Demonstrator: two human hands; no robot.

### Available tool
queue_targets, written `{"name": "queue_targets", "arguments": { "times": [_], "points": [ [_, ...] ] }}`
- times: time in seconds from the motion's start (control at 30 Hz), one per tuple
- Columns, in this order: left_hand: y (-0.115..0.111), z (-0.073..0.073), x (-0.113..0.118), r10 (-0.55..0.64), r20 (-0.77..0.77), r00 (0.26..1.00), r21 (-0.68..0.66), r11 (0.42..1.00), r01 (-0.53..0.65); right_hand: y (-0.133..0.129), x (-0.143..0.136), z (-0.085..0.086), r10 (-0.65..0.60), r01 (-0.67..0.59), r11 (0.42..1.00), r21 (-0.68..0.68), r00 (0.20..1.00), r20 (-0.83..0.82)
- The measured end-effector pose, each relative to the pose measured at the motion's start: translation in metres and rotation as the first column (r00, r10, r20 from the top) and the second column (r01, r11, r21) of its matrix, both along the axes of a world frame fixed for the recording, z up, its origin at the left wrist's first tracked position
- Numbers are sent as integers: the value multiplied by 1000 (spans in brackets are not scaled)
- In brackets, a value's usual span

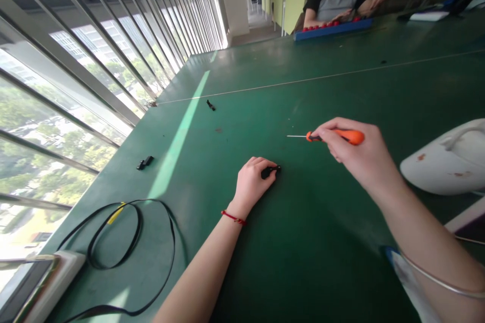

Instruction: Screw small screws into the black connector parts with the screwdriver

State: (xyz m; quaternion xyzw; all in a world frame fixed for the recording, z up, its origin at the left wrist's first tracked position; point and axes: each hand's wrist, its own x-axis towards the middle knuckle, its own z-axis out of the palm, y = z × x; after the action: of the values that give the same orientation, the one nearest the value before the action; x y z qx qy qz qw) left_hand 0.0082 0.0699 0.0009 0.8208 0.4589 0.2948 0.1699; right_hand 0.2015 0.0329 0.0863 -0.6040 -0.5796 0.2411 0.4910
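Note:
My left hand (254,179) rests low over the green table and pinches a small black part (270,171), mostly covered by the fingers, so its kind cannot be made out. To its upper right, my right hand (354,149) grips an orange and black screwdriver (354,137) by the handle. The thin metal shaft points left, above and apart from the black part. Two other small black pieces lie on the table: one piece (145,162) at the left, another piece (210,105) farther back.
A black flat cable (141,227) loops at the lower left beside a white-edged box (68,275). Metal railing (125,60) borders the left. At right stands a white rounded object (447,161). Across the green table (242,78), a person (337,2) sits behind a blue tray (333,30).

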Motion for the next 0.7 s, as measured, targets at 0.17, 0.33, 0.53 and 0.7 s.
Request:
{"name": "queue_targets", "arguments": {
  "times": [0.17,0.33,0.53,0.7],
  "points": [
    [1,-1,0,17,21,1000,-27,1000,-16,-11,-16,-68,-107,109,994,21,992,-67],
    [0,3,1,25,34,999,-41,999,-23,-10,-15,-89,53,-53,998,-41,999,5],
    [0,5,0,34,58,998,-56,998,-31,-10,-10,-84,130,-127,988,-91,991,32],
    [0,4,0,26,84,996,-35,999,-23,-11,-11,-84,154,-150,985,-92,987,38]
  ]
}}
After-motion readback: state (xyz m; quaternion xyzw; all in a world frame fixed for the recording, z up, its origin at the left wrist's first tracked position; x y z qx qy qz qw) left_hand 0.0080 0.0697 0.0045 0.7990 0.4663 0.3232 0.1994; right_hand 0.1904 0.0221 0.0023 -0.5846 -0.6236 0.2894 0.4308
